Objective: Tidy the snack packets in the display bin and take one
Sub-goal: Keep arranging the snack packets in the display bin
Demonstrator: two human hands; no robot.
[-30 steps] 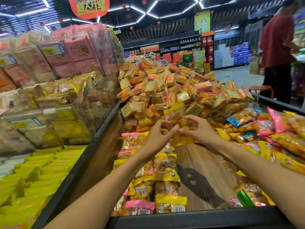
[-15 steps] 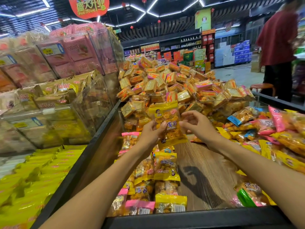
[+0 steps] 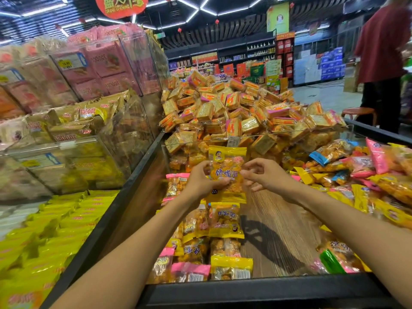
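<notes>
A yellow snack packet [image 3: 227,162] with blue characters is held upright, its front towards me, above the display bin [image 3: 245,291]. My left hand [image 3: 200,182] grips its lower left side, thumb across the front. At the packet's right edge, the curled fingers of my right hand [image 3: 267,175] pinch it. Below the hands, similar yellow and pink packets [image 3: 214,230] lie in rows along the bin's left side. A loose heap of mixed packets [image 3: 367,175] fills the right side.
The bin's wooden floor [image 3: 278,219] shows between rows and heap. A clear divider [image 3: 278,136] holds back a pile of orange-wrapped biscuits [image 3: 234,108]. On the left are yellow packs [image 3: 55,219] and clear wafer boxes [image 3: 66,139]. A person in red [image 3: 383,41] stands by a stool [image 3: 359,111].
The yellow packet, held folded and edge-on a second ago, now hangs upright facing me. Both hands stayed in much the same place over the bin.
</notes>
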